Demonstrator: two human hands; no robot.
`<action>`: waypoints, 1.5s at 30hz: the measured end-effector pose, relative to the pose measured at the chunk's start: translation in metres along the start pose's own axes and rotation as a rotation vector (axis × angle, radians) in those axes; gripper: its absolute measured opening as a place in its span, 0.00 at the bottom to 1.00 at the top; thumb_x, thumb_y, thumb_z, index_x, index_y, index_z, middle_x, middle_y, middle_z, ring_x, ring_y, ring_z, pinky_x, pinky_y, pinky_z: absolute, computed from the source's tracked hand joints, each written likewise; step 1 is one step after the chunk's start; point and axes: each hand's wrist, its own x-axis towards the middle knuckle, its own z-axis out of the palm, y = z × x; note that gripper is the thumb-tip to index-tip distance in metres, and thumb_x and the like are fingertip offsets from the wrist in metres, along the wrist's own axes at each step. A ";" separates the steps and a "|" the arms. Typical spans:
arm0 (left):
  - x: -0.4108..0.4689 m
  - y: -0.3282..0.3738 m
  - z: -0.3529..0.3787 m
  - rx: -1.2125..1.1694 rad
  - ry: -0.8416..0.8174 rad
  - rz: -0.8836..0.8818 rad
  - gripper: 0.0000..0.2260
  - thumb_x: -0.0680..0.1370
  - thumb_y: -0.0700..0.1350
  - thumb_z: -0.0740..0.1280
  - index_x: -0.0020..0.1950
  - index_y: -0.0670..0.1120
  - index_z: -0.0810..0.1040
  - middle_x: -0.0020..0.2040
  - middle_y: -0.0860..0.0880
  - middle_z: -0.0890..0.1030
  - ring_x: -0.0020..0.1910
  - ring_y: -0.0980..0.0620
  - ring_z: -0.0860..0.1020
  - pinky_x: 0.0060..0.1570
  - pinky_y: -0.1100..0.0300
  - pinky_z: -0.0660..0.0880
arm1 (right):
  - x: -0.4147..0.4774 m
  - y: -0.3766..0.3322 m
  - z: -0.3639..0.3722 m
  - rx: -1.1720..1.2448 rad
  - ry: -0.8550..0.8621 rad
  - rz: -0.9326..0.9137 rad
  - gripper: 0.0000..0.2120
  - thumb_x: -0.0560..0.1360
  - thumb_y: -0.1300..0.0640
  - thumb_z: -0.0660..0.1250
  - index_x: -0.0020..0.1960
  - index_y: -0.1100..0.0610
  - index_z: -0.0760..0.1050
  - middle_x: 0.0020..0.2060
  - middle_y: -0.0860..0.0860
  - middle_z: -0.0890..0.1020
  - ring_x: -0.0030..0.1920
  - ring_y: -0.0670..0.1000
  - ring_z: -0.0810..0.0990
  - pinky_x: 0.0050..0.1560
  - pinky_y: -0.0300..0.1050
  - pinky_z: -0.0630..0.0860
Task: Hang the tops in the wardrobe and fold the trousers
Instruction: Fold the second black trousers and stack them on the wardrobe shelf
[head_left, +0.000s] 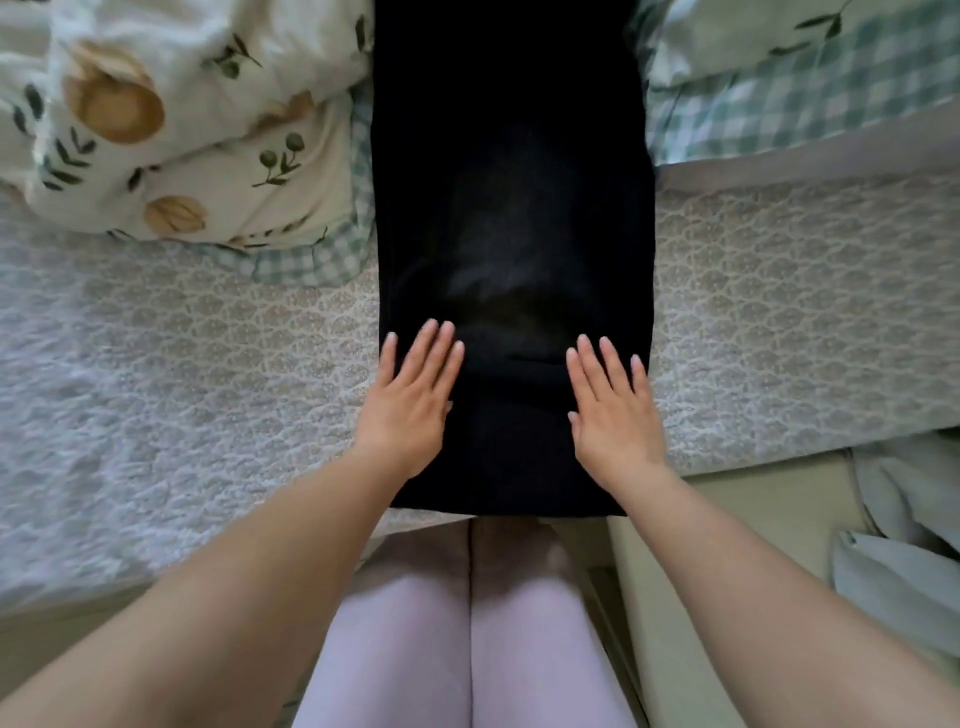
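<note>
- Lying lengthwise on the bed, the black trousers (511, 234) form a long dark strip that runs from the near edge of the mattress away past the fingertips and out of the top of the view.
- The left hand (410, 405) rests flat on the strip's left side, fingers (434, 345) straight and close together, little finger at the fabric's left edge.
- The right hand (613, 410) rests flat on the right side, fingers (597, 364) straight and slightly spread, the outermost just inside the right edge.
- Between the two sets of fingers lies a bare band of dark cloth; the near hem sits behind the wrists.
- Beneath and to both sides of the fingers spreads a patterned quilted bedspread (208, 364).
- Beyond the left fingertips lies a floral duvet (171, 130); beyond the right, a green checked pillow (779, 93).
- Right of the right forearm, pale cloth (904, 545) lies crumpled.
</note>
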 end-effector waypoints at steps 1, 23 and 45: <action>-0.004 0.005 0.004 0.001 0.048 0.092 0.27 0.82 0.52 0.47 0.77 0.44 0.42 0.77 0.45 0.41 0.76 0.46 0.38 0.73 0.43 0.38 | -0.004 -0.003 0.002 0.024 0.044 -0.043 0.38 0.73 0.53 0.67 0.76 0.59 0.52 0.76 0.55 0.56 0.76 0.56 0.54 0.73 0.55 0.48; -0.051 0.019 0.032 0.225 -0.188 0.193 0.31 0.82 0.42 0.48 0.71 0.44 0.25 0.68 0.36 0.25 0.72 0.31 0.34 0.72 0.42 0.39 | -0.055 -0.044 0.026 -0.170 -0.256 -0.155 0.37 0.79 0.58 0.53 0.68 0.61 0.25 0.67 0.63 0.26 0.72 0.67 0.33 0.68 0.71 0.46; -0.011 -0.041 -0.066 -0.352 -0.394 0.038 0.17 0.82 0.52 0.56 0.71 0.53 0.69 0.62 0.47 0.76 0.57 0.45 0.75 0.51 0.57 0.72 | -0.045 -0.008 -0.022 0.092 0.032 0.051 0.34 0.66 0.65 0.71 0.70 0.55 0.68 0.45 0.52 0.80 0.37 0.55 0.79 0.29 0.44 0.70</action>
